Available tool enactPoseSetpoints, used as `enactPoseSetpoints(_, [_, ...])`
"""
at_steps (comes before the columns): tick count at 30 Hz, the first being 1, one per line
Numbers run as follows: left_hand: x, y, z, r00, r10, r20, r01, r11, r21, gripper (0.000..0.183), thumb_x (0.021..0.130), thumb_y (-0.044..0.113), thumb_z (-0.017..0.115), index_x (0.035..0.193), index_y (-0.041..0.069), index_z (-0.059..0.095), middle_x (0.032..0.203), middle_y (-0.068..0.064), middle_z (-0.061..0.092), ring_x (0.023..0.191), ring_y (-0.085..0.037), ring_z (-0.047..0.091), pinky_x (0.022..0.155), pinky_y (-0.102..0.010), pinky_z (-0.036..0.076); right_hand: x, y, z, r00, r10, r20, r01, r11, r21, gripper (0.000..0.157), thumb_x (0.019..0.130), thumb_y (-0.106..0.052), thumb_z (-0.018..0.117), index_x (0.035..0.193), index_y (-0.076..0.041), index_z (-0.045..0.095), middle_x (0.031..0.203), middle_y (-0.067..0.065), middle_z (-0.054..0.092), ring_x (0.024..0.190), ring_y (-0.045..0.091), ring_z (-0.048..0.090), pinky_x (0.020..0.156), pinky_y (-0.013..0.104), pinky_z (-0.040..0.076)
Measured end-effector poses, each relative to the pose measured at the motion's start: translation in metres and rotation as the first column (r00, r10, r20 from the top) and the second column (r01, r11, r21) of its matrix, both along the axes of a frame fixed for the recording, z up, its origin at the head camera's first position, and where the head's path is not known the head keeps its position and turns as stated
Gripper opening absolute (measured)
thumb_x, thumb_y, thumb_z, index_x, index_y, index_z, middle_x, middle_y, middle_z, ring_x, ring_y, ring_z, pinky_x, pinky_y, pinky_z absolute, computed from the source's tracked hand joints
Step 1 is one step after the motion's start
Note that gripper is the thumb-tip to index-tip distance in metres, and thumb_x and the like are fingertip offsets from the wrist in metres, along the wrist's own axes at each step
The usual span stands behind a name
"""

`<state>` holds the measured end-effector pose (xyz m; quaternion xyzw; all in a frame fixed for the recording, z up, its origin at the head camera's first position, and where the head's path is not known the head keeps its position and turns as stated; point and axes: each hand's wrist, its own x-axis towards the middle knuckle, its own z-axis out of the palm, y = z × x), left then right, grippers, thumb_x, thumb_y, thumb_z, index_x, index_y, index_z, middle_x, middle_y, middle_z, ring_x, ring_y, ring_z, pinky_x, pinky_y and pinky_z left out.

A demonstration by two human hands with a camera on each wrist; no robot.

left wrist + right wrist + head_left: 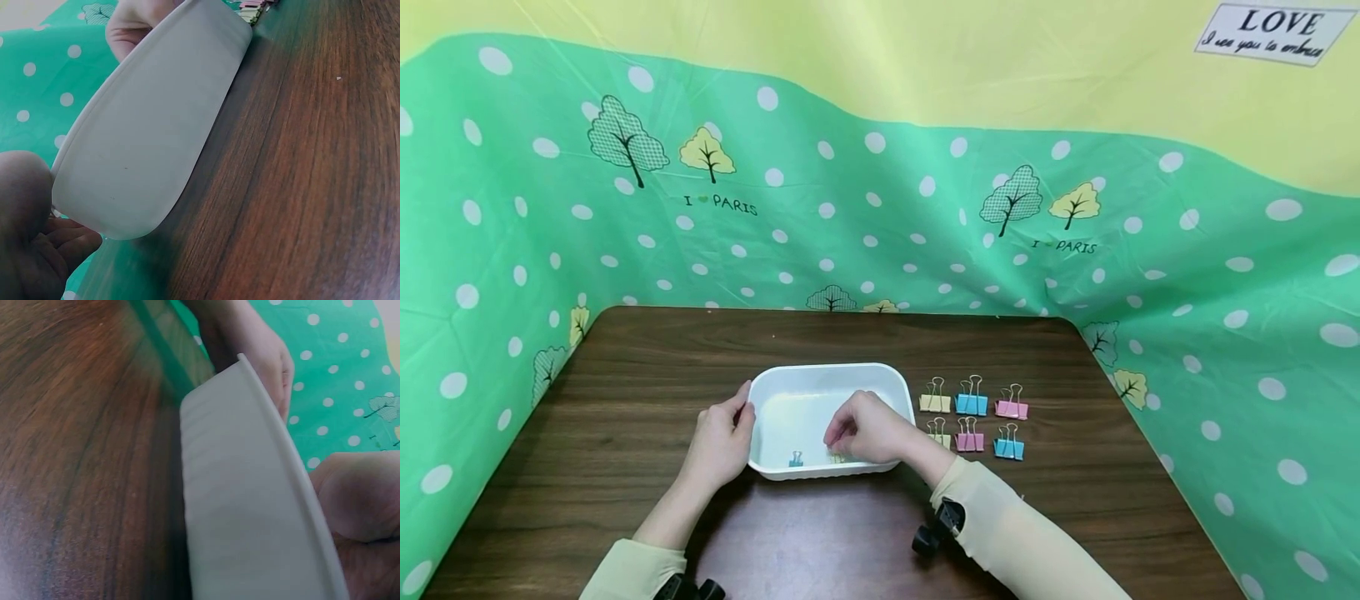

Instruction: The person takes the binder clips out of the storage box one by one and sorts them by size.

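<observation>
A white tray sits on the table. My left hand grips its left rim, the thumb near the edge and the fingers on the outer wall. In the left wrist view, the tray wall blocks sight of its inside. My right hand reaches into the tray with fingers curled, pinching at a small yellow binder clip, largely hidden under the fingertips. A small blue binder clip stands in the tray to its left. In the right wrist view, my right hand is partly behind the tray wall.
Larger binder clips stand in two rows right of the tray: yellow, blue and pink behind; another yellow, pink and blue in front. My right forearm passes close to the front row. Polka-dot cloth surrounds the table.
</observation>
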<state>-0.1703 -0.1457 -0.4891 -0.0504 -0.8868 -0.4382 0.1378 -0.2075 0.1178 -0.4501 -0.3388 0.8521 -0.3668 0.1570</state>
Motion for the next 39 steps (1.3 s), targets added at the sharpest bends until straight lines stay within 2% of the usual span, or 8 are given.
enactPoseSetpoints(10, [0.000, -0.001, 0.000, 1.000, 0.000, 0.000, 0.000, 1.000, -0.004, 0.042, 0.106, 0.004, 0.052, 0.144, -0.013, 0.055, 0.133, -0.029, 0.064, 0.116, -0.034, 0.065, 0.092, -0.056, 0.055, 0.001, 0.019, 0.019, 0.998, -0.054, 0.021, 0.056, 0.995, -0.084, 0.009, 0.088, 0.007, 0.081, 0.091, -0.001, 0.082, 0.083, 0.001, 0.077, 0.075, 0.008, 0.069, 0.073, 0.026, 0.058])
enactPoseSetpoints(25, [0.000, -0.001, -0.001, 1.000, 0.005, 0.006, -0.005, 1.000, -0.015, 0.042, 0.106, 0.004, 0.052, 0.145, -0.012, 0.056, 0.132, -0.030, 0.064, 0.117, -0.034, 0.065, 0.094, -0.056, 0.055, 0.008, 0.071, 0.044, 0.986, -0.158, 0.047, 0.164, 0.973, -0.161, 0.006, 0.092, 0.002, 0.080, 0.097, 0.000, 0.081, 0.088, 0.001, 0.077, 0.079, 0.016, 0.072, 0.073, 0.029, 0.060])
enactPoseSetpoints(32, [0.000, -0.001, 0.000, 1.000, 0.004, 0.011, -0.004, 1.000, -0.012, 0.042, 0.107, 0.005, 0.052, 0.145, -0.012, 0.055, 0.134, -0.029, 0.064, 0.116, -0.033, 0.065, 0.094, -0.056, 0.054, 0.013, 0.102, 0.047, 0.972, -0.224, 0.074, 0.234, 0.955, -0.181, 0.006, 0.091, 0.001, 0.080, 0.097, 0.002, 0.081, 0.087, 0.005, 0.077, 0.078, 0.028, 0.072, 0.069, 0.027, 0.057])
enactPoseSetpoints(34, [0.000, 0.000, 0.001, 1.000, 0.001, 0.010, -0.001, 1.000, -0.009, 0.042, 0.107, 0.005, 0.052, 0.145, -0.012, 0.055, 0.135, -0.029, 0.063, 0.117, -0.034, 0.065, 0.093, -0.056, 0.055, 0.015, 0.112, 0.046, 0.965, -0.245, 0.090, 0.258, 0.948, -0.184, 0.006, 0.091, 0.000, 0.081, 0.097, 0.002, 0.081, 0.087, 0.007, 0.077, 0.076, 0.030, 0.071, 0.063, 0.026, 0.055])
enactPoseSetpoints(39, [0.000, 0.000, 0.002, 1.000, -0.004, 0.007, 0.004, 1.000, -0.007, 0.042, 0.107, 0.004, 0.052, 0.145, -0.013, 0.055, 0.135, -0.029, 0.063, 0.118, -0.034, 0.065, 0.093, -0.056, 0.055, 0.020, 0.133, 0.041, 0.951, -0.280, 0.134, 0.300, 0.939, -0.170, 0.007, 0.092, -0.001, 0.081, 0.098, 0.002, 0.080, 0.088, 0.017, 0.077, 0.061, 0.023, 0.064, 0.049, 0.026, 0.050])
